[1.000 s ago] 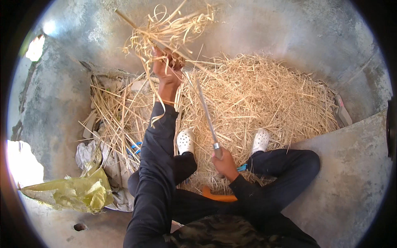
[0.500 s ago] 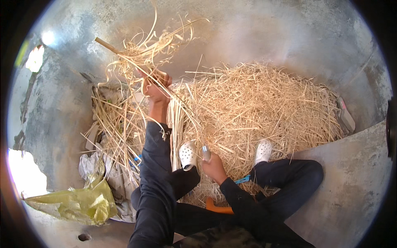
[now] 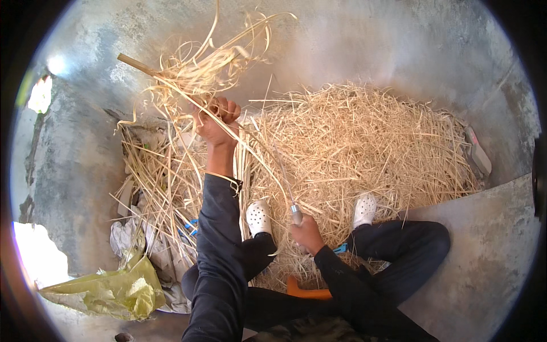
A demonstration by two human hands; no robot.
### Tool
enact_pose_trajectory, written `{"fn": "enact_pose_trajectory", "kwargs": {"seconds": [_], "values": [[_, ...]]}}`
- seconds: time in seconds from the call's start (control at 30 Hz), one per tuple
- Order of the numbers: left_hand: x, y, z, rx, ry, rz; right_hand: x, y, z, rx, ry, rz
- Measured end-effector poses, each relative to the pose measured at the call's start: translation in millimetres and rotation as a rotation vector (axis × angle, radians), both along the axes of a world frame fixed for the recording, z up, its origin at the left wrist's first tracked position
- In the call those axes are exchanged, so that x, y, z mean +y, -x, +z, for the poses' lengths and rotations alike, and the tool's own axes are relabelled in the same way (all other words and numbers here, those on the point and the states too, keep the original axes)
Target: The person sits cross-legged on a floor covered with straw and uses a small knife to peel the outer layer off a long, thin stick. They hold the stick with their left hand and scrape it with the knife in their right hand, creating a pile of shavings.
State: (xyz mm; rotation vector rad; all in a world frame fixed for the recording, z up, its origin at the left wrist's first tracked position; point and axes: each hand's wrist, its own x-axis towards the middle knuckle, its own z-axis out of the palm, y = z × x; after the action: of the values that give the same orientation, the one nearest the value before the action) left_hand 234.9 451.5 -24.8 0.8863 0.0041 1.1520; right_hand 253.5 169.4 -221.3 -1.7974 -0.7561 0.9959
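Note:
My left hand [image 3: 217,121], its arm stretched forward, is closed round a bundle of pale, curling plant strips [image 3: 199,73]. A thicker stalk end sticks out of the bundle to the upper left, and one long strip bends down toward my other hand. In my right hand [image 3: 307,234] is the handle of a knife [image 3: 296,214] with a metal collar. Its thin blade points forward and slightly left, close beside the long strip; whether they touch I cannot tell. Beneath both hands lies a broad heap of straw-coloured shavings [image 3: 364,142].
Left of my arm lie long loose stalks [image 3: 154,171] over crumpled sheeting, with a yellow-green plastic sack [image 3: 111,289] nearer. White clogs [image 3: 259,219] are on my feet by the heap. An orange curved object [image 3: 305,290] lies between my legs. Grey walls [image 3: 370,40] rise around.
My right hand with the knife has moved a little right and nearer to me. The left hand keeps its grip on the bundle, whose loose strips have swung.

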Motion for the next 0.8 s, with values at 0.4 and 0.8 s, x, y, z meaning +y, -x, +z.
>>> {"fn": "enact_pose_trajectory", "kwargs": {"seconds": [0.4, 0.8], "values": [[-1, -10, 12, 0.09, 0.045, 0.264, 23, 10, -77, -0.119, 0.12, -0.114], [1, -1, 5, 0.045, 0.008, 0.235, -7, 15, -113, -0.18, 0.16, -0.079]]}}
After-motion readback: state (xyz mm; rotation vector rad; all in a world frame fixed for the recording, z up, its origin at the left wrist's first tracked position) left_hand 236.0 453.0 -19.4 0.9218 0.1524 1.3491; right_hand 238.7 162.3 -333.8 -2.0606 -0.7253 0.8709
